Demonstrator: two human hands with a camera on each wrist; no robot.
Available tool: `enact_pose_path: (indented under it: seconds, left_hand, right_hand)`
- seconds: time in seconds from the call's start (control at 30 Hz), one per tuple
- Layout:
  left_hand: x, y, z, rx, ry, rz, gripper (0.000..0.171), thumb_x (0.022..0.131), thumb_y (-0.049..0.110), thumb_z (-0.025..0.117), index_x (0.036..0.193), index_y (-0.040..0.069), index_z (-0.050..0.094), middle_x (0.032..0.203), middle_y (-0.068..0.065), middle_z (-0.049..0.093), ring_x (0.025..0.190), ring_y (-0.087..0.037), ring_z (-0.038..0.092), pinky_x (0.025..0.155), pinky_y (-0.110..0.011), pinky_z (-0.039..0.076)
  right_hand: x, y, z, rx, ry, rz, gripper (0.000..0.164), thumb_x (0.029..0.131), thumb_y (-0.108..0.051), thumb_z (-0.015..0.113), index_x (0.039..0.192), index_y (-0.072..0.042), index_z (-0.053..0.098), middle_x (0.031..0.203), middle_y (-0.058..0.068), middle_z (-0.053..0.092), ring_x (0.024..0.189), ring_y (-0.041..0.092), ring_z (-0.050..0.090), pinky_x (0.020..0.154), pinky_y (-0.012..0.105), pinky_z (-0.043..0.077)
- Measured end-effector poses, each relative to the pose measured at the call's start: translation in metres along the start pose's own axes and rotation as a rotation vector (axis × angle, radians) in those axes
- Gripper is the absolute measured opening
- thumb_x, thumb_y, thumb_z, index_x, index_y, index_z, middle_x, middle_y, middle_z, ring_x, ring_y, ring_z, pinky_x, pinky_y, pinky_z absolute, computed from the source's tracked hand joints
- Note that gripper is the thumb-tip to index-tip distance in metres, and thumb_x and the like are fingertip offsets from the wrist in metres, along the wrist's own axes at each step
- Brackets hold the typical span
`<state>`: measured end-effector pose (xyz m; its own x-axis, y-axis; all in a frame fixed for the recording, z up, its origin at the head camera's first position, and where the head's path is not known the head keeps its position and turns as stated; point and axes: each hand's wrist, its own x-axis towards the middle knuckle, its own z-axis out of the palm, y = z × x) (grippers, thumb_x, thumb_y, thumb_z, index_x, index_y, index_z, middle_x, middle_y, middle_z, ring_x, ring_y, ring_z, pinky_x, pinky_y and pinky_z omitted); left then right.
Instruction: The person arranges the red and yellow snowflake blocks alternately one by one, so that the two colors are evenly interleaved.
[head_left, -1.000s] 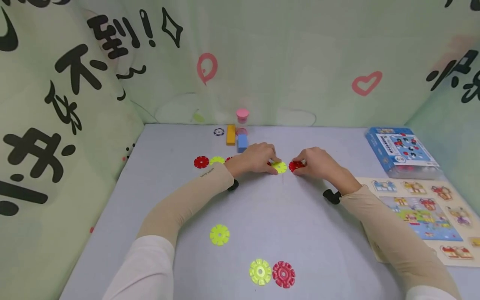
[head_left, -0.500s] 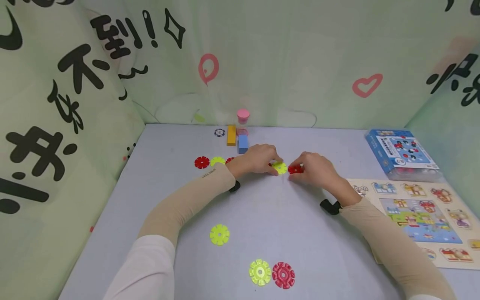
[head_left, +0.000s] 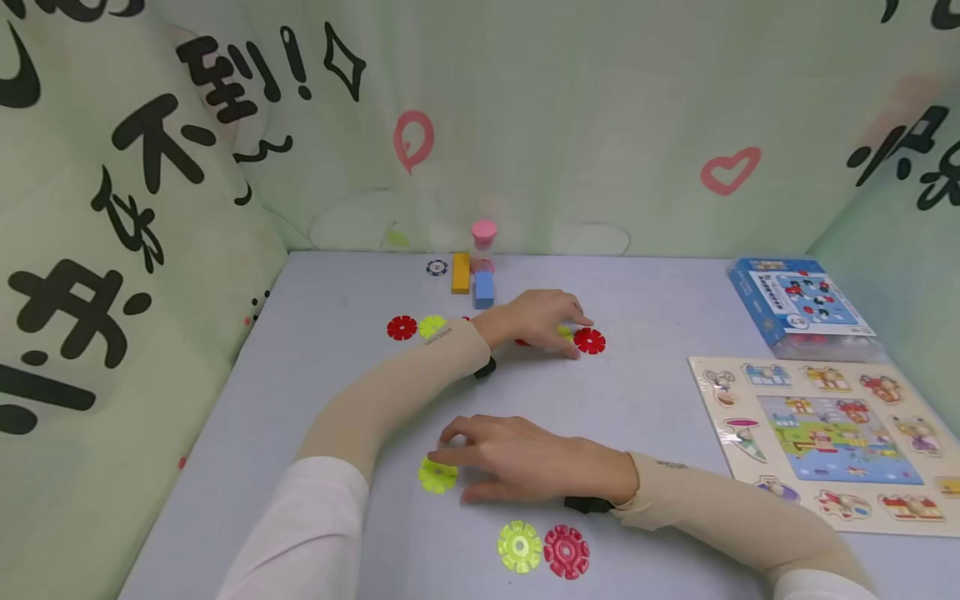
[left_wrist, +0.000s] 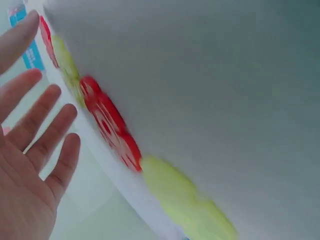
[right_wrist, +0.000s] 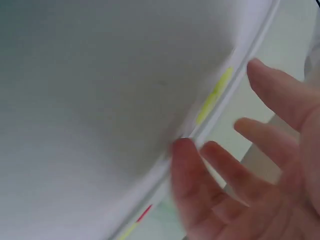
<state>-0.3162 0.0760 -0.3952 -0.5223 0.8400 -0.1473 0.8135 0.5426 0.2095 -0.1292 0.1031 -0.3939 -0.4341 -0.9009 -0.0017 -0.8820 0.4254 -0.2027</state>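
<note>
A row of notched plastic discs, red and yellow-green by turns, lies across the table. My left hand [head_left: 540,322] hovers over its right part with fingers spread, next to the end red disc [head_left: 589,341]. The left wrist view shows another red disc [left_wrist: 111,124] and a blurred yellow-green disc [left_wrist: 187,200] beyond those fingers. My right hand [head_left: 525,460] reaches over a lone yellow-green disc [head_left: 437,477], partly hiding it. Its fingers are apart and bent, and hold nothing. Nearer me lie a yellow-green disc [head_left: 519,547] and a red disc [head_left: 566,552], side by side.
Behind the row stand a yellow block [head_left: 461,273], a blue block [head_left: 483,290] and a pink-topped container [head_left: 483,235], near a round chip [head_left: 437,267]. On the right are a blue box [head_left: 802,302] and a picture puzzle board [head_left: 708,372].
My right hand has let go of the end red disc and swung nearer and left to the lone yellow-green disc. The left hand has shifted slightly right and spread its fingers.
</note>
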Motion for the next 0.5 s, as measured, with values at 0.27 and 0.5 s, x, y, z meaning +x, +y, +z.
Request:
enact_pose_path:
  seconds: [0.27, 0.5]
  left_hand:
    - [0.011, 0.006, 0.006, 0.007, 0.002, -0.013, 0.057, 0.084, 0.052, 0.064, 0.135, 0.030, 0.052, 0.128, 0.005, 0.053, 0.116, -0.010, 0.047, 0.088, -0.025, 0.046]
    - [0.013, 0.009, 0.007, -0.001, 0.008, -0.016, 0.053, 0.084, 0.051, 0.064, 0.132, 0.031, 0.055, 0.127, 0.006, 0.053, 0.115, -0.010, 0.046, 0.088, -0.025, 0.046]
  right_hand:
    - [0.017, -0.014, 0.010, -0.203, -0.039, -0.087, 0.050, 0.085, -0.044, 0.067, 0.130, -0.026, 0.055, 0.123, -0.004, 0.053, 0.097, 0.012, 0.049, 0.065, 0.017, 0.046]
    - [0.019, -0.015, 0.006, -0.071, -0.074, -0.013, 0.045, 0.082, -0.042, 0.071, 0.121, -0.021, 0.061, 0.112, -0.007, 0.054, 0.097, 0.007, 0.048, 0.069, 0.015, 0.046]
